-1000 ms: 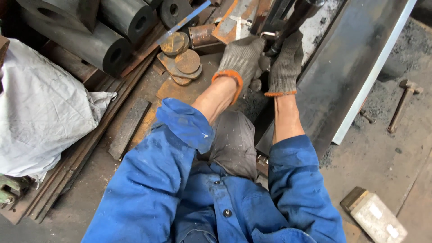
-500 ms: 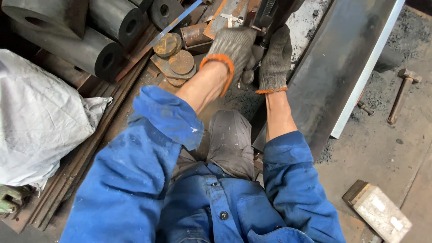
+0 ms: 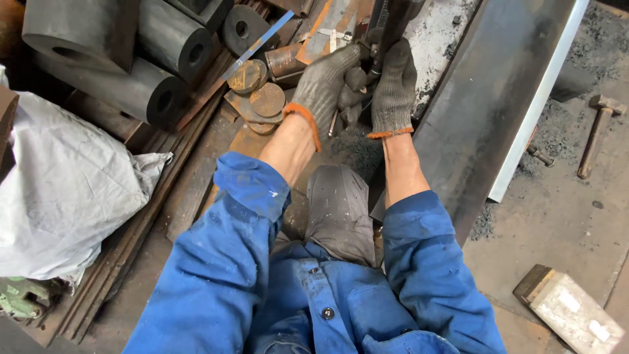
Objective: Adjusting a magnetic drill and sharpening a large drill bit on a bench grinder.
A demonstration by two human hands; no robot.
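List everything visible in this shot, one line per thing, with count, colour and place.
Thick metal cylinders: several, dark grey, top left.
Round metal discs: a few, rusty brown, left of the hands.
Sack: one, white, left edge.
Steel beam: one, dark with a pale edge, right of the hands.
Hammer: one, rusty, floor at far right.
Block: one, pale, bottom right.
Dark tool: one, black, top centre, gripped.
Left hand: grey glove, orange cuff.
Right hand: grey glove, on the dark tool.
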